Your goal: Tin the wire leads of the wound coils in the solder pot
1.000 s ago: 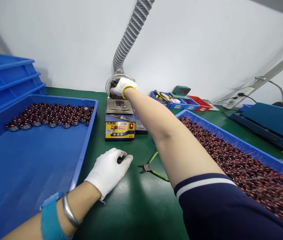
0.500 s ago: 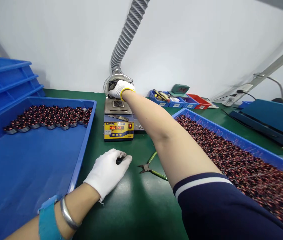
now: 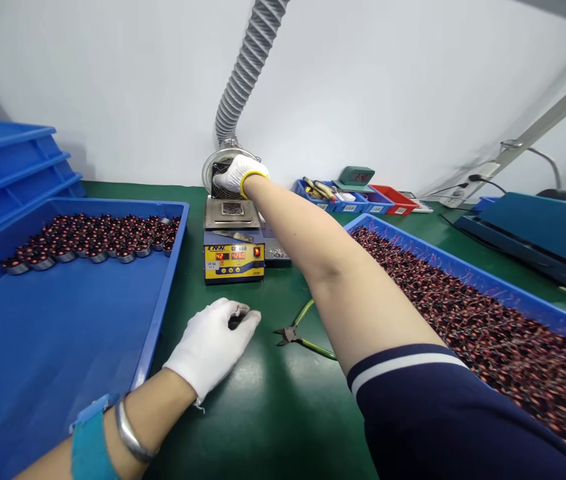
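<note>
My left hand (image 3: 215,343), in a white glove, rests on the green mat with its fingers closed around a small dark coil part (image 3: 237,319). My right hand (image 3: 237,175), also gloved, is stretched far forward and grips the round metal mouth of the fume duct (image 3: 213,173) behind the solder pot (image 3: 233,243). The pot has a yellow and blue front with red digits. A grey ribbed hose (image 3: 247,67) rises from the duct mouth.
Green-handled cutters (image 3: 299,332) lie on the mat between my arms. A blue tray (image 3: 37,320) on the left holds rows of wound coils (image 3: 93,237). A blue tray (image 3: 487,285) at right is full of coils. Small bins (image 3: 357,200) and stacked trays (image 3: 7,167) stand behind.
My view has drifted slightly right, so everything sits a little further left. Both hands keep their holds; the right hand stays on the duct mouth.
</note>
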Tool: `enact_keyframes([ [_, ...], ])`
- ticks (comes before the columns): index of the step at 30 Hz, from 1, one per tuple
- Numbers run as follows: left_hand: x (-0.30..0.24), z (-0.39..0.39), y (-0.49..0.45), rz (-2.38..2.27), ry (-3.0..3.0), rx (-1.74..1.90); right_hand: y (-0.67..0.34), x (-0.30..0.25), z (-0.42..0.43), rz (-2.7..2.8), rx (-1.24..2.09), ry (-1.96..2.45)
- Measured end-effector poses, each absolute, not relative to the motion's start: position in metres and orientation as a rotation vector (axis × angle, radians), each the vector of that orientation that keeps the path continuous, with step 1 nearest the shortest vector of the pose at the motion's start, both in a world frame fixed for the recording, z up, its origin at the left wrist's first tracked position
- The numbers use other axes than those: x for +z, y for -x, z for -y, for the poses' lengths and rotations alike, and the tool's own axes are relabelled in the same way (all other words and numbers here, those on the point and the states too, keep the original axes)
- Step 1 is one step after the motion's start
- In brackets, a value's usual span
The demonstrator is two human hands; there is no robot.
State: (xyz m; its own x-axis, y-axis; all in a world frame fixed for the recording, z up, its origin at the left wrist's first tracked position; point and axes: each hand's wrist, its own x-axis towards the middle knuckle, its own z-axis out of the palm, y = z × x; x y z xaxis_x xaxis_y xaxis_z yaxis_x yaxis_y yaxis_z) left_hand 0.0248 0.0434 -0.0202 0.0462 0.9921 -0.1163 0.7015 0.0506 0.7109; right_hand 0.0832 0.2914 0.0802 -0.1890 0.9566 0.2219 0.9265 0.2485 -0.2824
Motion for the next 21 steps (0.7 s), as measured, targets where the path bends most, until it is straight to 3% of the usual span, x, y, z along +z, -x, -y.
enact_keyframes([
  [21,-0.021,-0.044,-0.025,-1.706,-1.729,0.598,-0.096,0.076,-0.294,2.112,0.186,1.665],
])
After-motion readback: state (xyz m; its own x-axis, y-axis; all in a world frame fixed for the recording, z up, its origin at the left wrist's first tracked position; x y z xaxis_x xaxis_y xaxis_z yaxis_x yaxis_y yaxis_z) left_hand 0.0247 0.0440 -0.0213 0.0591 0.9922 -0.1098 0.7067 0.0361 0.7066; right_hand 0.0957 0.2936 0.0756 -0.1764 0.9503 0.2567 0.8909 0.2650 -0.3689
